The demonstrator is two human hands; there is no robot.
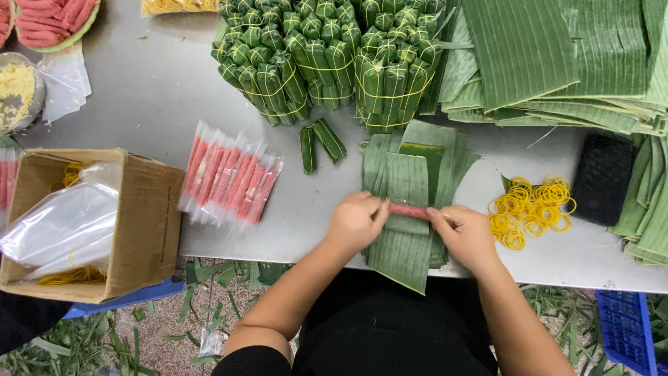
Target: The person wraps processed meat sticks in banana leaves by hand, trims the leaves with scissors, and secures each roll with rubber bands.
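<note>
My left hand and my right hand each grip one end of a pink sausage stick. The stick lies crosswise on a stack of cut banana-leaf strips at the table's near edge. A row of plastic-wrapped pink sticks lies to the left of my hands. Two small leaf-wrapped rolls rest just beyond the strips. A heap of yellow rubber bands sits right of my right hand.
Banded bundles of leaf-wrapped rolls fill the far middle. Large banana leaves are piled far right beside a black woven pad. A cardboard box with plastic bags overhangs the left edge. A blue crate stands below right.
</note>
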